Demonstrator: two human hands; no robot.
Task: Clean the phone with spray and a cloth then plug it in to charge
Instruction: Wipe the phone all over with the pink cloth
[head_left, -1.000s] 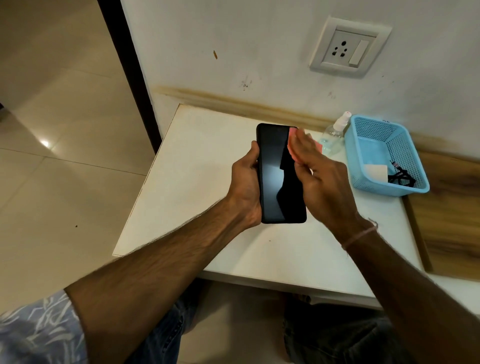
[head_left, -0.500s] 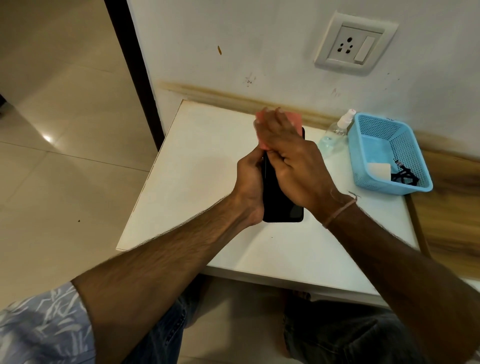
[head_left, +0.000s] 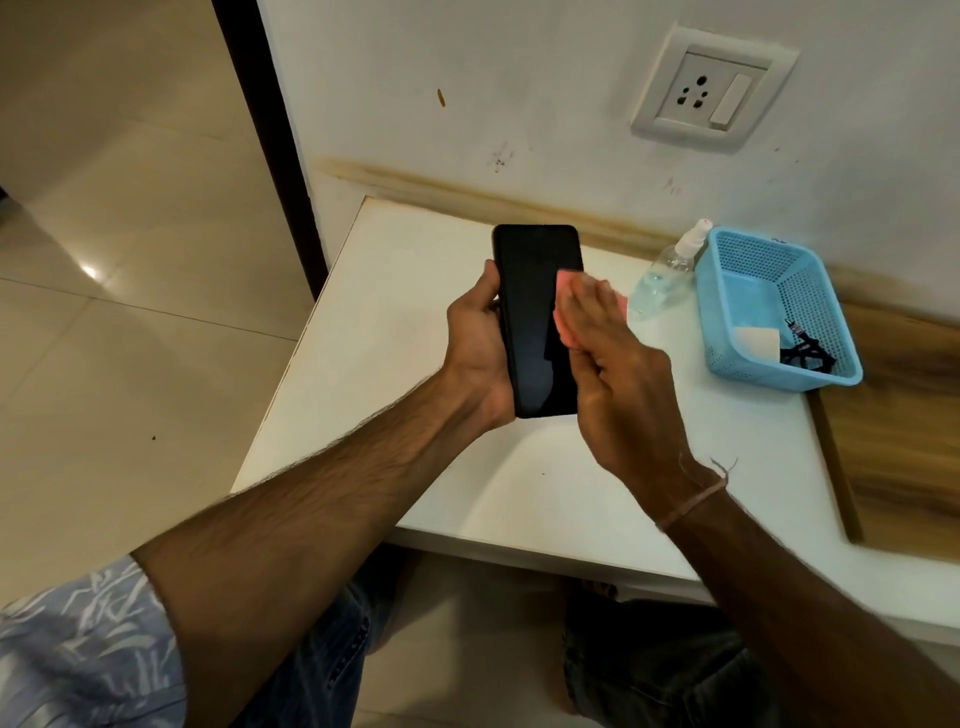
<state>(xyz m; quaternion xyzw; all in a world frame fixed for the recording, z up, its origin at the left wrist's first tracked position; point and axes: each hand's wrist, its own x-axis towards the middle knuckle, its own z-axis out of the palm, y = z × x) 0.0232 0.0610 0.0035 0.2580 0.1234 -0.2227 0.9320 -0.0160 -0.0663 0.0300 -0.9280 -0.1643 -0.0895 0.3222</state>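
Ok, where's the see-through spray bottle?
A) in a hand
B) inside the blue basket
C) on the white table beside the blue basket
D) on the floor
C: the clear plastic spray bottle sits on the white table, just outside the light blue plastic basket.

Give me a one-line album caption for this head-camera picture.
Left hand grips a black phone while the right hand presses a pink cloth to its screen; spray bottle and blue basket nearby.

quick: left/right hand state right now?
left hand: closed around the phone, holding it by its edges.
right hand: open, straight fingers pressing the pink cloth against the phone's screen.
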